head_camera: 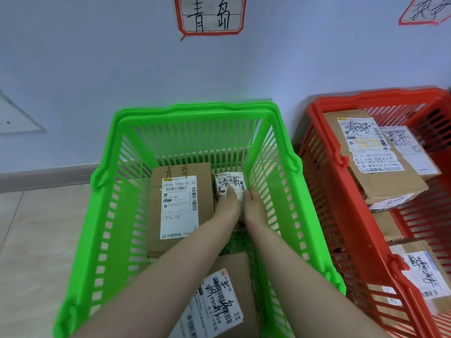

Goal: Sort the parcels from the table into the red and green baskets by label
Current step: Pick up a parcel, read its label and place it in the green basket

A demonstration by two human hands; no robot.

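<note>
Both my arms reach down into the green basket [195, 113]. My left hand [228, 206] and my right hand [253, 206] together hold a small parcel [229, 182] with a white label, low at the basket's far right corner. How my fingers lie is hard to see. A larger brown parcel [180, 206] with a long white label lies to its left on the basket floor. Another brown parcel [219, 303] lies nearer me, partly under my arms. The red basket [324, 152] stands on the right with several labelled parcels [375, 152] inside.
A paper sign with handwritten characters [211, 17] hangs on the wall above the green basket, and part of another sign [427, 11] above the red one. Pale floor tiles [36, 240] lie to the left of the green basket.
</note>
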